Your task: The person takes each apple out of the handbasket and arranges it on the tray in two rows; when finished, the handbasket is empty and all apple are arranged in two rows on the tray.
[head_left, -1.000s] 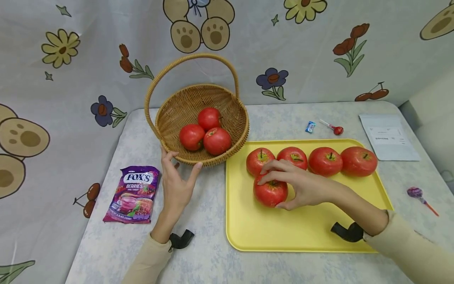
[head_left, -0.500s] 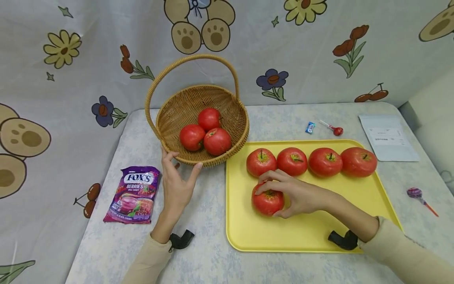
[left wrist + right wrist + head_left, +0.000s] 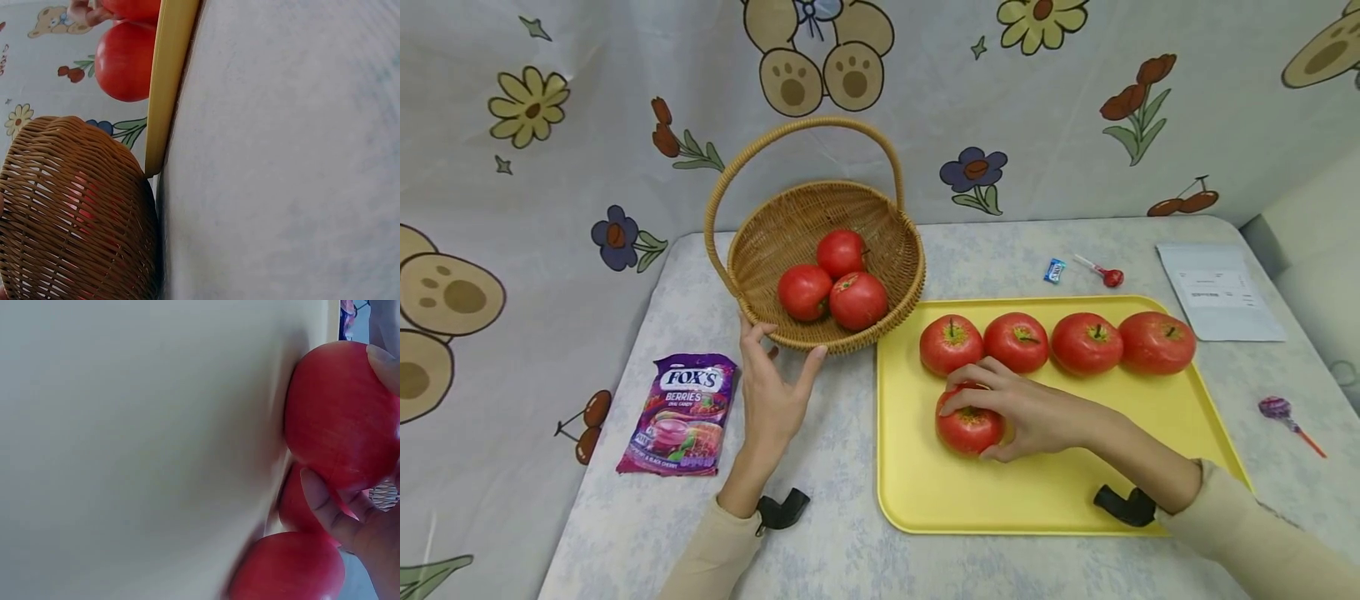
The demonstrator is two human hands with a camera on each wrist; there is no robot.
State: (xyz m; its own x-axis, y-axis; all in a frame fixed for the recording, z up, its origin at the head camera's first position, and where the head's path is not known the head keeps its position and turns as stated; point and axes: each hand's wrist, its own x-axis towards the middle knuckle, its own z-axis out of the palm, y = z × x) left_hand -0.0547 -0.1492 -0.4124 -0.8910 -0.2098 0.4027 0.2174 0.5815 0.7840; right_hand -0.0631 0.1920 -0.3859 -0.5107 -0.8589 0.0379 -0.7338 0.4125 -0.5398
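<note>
In the head view my right hand (image 3: pixel 1022 408) grips a red apple (image 3: pixel 970 421) from above, thumb at its near side and fingers over its top. The right wrist view shows this apple (image 3: pixel 344 415) low against the surface of the yellow tray (image 3: pixel 1030 500). My left hand (image 3: pixel 775 400) holds the front rim of a wicker basket (image 3: pixel 880 208), index finger and thumb spread along it. The basket leans back with its mouth facing me. Inside it lie three red apples (image 3: pixel 859 300). Several more apples (image 3: pixel 1086 343) form a row along the tray's far side.
A purple candy bag (image 3: pixel 681 414) lies left of my left hand. Behind the tray are a small blue-wrapped candy (image 3: pixel 1055 271) and a red lollipop (image 3: pixel 1111 277). At the right are a pale packet (image 3: pixel 1221 292) and a purple lollipop (image 3: pixel 1276 407).
My right hand has drawn its apple slightly toward me, away from the back row, then a touch to the right. My left hand and the basket have stayed in place.
</note>
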